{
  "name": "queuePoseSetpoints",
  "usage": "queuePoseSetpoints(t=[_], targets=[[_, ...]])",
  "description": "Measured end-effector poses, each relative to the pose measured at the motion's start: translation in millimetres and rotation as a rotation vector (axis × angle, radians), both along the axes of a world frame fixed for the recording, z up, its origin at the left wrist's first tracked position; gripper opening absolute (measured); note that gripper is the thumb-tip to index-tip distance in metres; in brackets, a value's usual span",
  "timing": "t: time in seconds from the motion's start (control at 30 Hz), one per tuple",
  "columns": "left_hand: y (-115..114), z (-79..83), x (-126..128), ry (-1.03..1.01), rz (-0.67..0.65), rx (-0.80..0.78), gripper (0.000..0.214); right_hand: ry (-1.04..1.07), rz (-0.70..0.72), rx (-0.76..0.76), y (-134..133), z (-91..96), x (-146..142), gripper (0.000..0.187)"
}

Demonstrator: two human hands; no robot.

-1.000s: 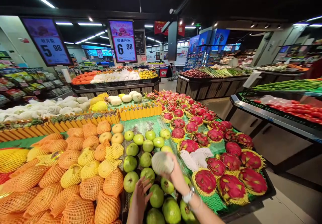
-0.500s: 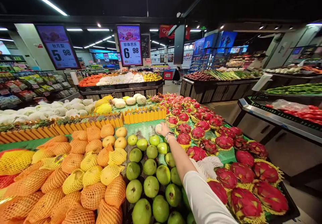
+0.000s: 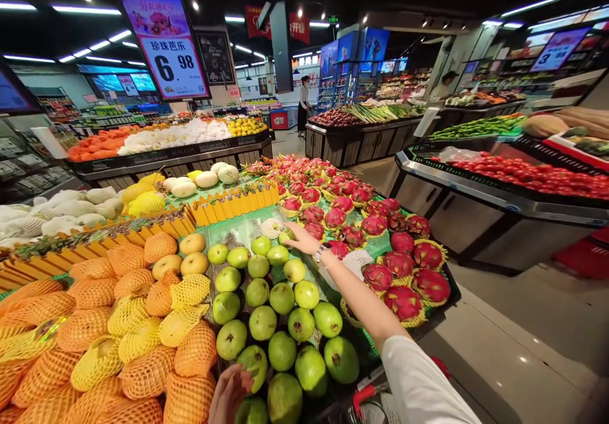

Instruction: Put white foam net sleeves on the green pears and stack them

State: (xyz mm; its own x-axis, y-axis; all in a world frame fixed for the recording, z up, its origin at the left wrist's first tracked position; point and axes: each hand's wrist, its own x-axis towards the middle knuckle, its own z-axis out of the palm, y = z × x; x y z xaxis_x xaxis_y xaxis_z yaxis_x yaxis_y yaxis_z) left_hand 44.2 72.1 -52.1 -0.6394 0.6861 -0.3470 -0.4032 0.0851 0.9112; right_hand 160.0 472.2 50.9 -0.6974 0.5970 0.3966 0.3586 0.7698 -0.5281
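In the head view, the right hand (image 3: 301, 238) is stretched far across a supermarket fruit display, palm down, fingers spread apart and clamped on nothing. Just past its fingertips a foam-netted fruit (image 3: 272, 227) lies on the green mesh mat (image 3: 240, 228), at the far end of the green guavas (image 3: 281, 298) and short of the yellow fence divider (image 3: 233, 205). Whether the fingertips touch the net cannot be told. A wristwatch (image 3: 320, 252) is worn on that arm, which is held above the guavas beside the dragon fruit (image 3: 404, 301).

The left hand (image 3: 229, 395) is seen at the bottom edge, fingers loosely apart. Its tips are laid against a near guava (image 3: 254, 364), and nothing is gripped. Orange-netted fruit (image 3: 143, 373) is heaped to its left.

The step in hand is judged to be the setting-down of the netted fruit, with the release apparently made. A further move would call for the long reach to be drawn back high enough to clear the guavas beneath the forearm, which could be rolled by a brush. The loose white foam nets (image 3: 354, 260) lie near the wrist. A red cart handle (image 3: 361, 398) is seen below the elbow.
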Motion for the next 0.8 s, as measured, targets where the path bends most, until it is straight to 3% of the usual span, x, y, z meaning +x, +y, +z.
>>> queuePoseSetpoints(t=[0.17,0.27,0.37,0.47,0.63,0.73,0.8], targets=[[21.4,7.2,27.2,0.024,-0.045,0.025,0.053,0.107,-0.296,0.014,-32.8,-29.8,120.0,0.040],[29.8,9.2,40.6,-0.003,-0.121,0.035,0.050,0.108,-0.461,0.019,-67.0,-56.1,159.7,0.038],[33.3,12.7,54.6,0.048,-0.186,0.019,0.046,0.071,-0.505,0.039,-97.8,-79.1,157.9,0.036],[34.6,18.5,67.7,0.121,-0.228,0.022,0.046,0.049,-0.587,0.069,-112.7,-88.8,136.5,0.039],[34.9,24.7,76.9,0.169,-0.290,0.035,0.050,0.046,-0.673,0.080,-107.0,-83.5,111.9,0.023],[32.7,23.6,76.3,0.165,-0.342,0.024,0.053,0.106,-0.675,0.065,-99.9,-81.7,110.6,0.010],[30.6,21.8,75.5,0.156,-0.308,0.040,0.054,0.165,-0.705,0.044,-95.9,-83.0,114.2,0.010]])
